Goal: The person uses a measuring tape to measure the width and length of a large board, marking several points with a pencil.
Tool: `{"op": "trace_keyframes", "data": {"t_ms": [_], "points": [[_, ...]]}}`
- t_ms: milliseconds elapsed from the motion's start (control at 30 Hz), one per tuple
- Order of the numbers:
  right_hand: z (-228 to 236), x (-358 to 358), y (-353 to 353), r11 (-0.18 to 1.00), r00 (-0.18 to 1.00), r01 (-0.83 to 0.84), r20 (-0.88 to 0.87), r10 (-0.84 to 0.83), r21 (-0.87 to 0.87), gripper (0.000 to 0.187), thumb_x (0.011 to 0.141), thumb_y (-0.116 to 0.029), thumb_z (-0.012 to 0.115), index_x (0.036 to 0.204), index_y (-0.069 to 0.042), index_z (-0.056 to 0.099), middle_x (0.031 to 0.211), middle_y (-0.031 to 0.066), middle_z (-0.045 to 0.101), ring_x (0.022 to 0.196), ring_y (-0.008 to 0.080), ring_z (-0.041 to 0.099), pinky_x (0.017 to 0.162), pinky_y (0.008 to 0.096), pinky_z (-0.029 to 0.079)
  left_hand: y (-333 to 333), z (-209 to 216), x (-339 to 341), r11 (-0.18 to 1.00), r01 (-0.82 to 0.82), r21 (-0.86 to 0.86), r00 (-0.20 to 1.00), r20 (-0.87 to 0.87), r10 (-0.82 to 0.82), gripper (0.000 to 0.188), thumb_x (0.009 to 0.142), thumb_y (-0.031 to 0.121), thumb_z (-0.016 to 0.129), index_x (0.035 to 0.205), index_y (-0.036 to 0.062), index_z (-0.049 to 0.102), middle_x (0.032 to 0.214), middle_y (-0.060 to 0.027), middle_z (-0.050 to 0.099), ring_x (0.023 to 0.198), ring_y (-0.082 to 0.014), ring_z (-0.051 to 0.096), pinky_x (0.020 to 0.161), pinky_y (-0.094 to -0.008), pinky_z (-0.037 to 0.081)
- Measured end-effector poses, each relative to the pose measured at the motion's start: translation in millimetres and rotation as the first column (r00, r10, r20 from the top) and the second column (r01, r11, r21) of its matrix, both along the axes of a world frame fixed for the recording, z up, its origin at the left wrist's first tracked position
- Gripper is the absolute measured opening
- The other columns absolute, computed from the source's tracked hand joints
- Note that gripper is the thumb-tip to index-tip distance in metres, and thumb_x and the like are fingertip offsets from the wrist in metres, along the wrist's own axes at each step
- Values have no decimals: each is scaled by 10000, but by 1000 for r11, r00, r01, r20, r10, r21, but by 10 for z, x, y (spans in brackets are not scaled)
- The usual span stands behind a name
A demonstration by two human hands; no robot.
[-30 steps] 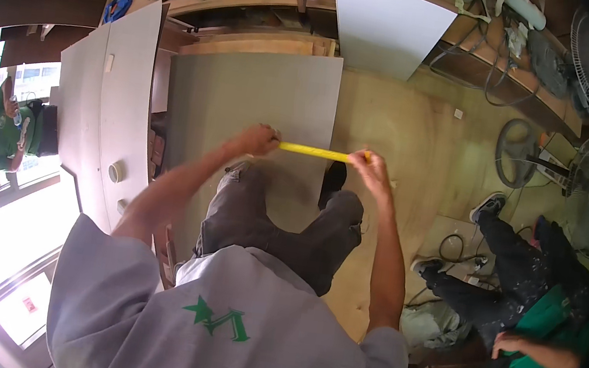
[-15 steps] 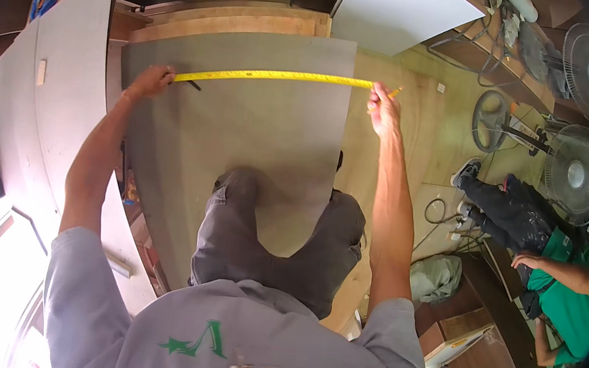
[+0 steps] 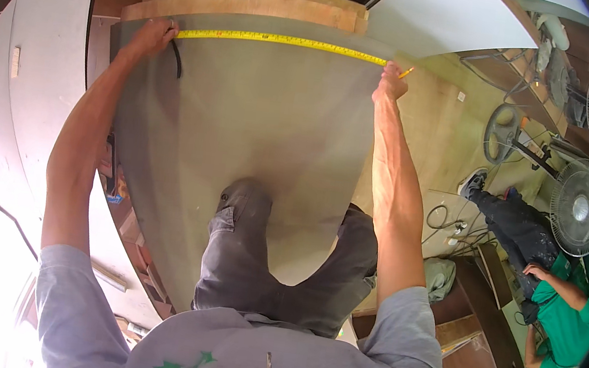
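Observation:
A yellow tape measure [image 3: 276,39] is stretched nearly straight across the far part of a large grey-brown panel [image 3: 265,121]. My left hand [image 3: 154,37] closes round the tape's left end, near the panel's far left corner; a black strap [image 3: 177,62] dangles beside it. At the panel's right edge my right hand [image 3: 391,83] is closed on the other end. A yellow pencil [image 3: 407,71] sticks out of that hand as well. The tape's case cannot be made out inside my fingers. My knees are over the near part of the panel.
Wooden boards [image 3: 259,2] lie beyond the far edge. Tall pale panels [image 3: 36,53] stand on the left; a white panel [image 3: 450,18] leans at the far right. Further right are fans [image 3: 580,208], cables [image 3: 443,217] and a seated person in a green shirt [image 3: 567,313].
Both hands have carried the stretched tape farther away, toward the panel's far edge. The black strap by my left hand now hangs more downward. My view has shifted slightly.

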State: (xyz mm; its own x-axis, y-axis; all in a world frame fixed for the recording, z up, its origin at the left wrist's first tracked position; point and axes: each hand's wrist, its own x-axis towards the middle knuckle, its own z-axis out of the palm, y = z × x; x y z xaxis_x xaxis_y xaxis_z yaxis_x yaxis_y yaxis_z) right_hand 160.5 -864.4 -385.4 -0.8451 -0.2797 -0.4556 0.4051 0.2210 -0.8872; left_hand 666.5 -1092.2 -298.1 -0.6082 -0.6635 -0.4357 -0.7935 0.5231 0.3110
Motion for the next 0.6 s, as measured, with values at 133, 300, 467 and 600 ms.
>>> {"op": "trace_keyframes", "data": {"t_ms": [133,300,467,600], "points": [[-42,-185,14,1000,982,14,-191,-14,1,100,881,-107,701,909,-31,644,789,-2,571,693,115,509,649,306,450,-60,-128,-160,1000,-14,0,1000,-25,14,235,963,229,543,1038,41,663,1028,-237,653,981,-443,617,847,-514,474],[-127,-429,92,988,966,103,-246,-73,111,104,898,-100,676,920,-29,603,790,2,547,725,129,520,673,326,458,-85,-287,-329,999,-53,11,988,-142,54,228,968,241,546,1030,51,656,1006,-237,652,974,-427,623,857,-498,477],[-10,-280,110,997,990,-16,-142,27,77,146,913,-168,666,896,-50,582,755,2,504,636,107,484,566,291,413,-215,-356,-191,999,-48,3,995,-82,48,208,967,228,545,1012,52,646,1003,-218,658,981,-413,623,866,-489,476],[143,-100,89,997,996,77,51,-76,-8,191,925,-240,661,906,-62,595,741,-11,486,586,80,444,508,269,372,-191,-375,-94,998,32,-49,995,-92,-36,206,959,219,549,1001,42,645,1005,-217,656,996,-412,614,873,-485,471]]}}
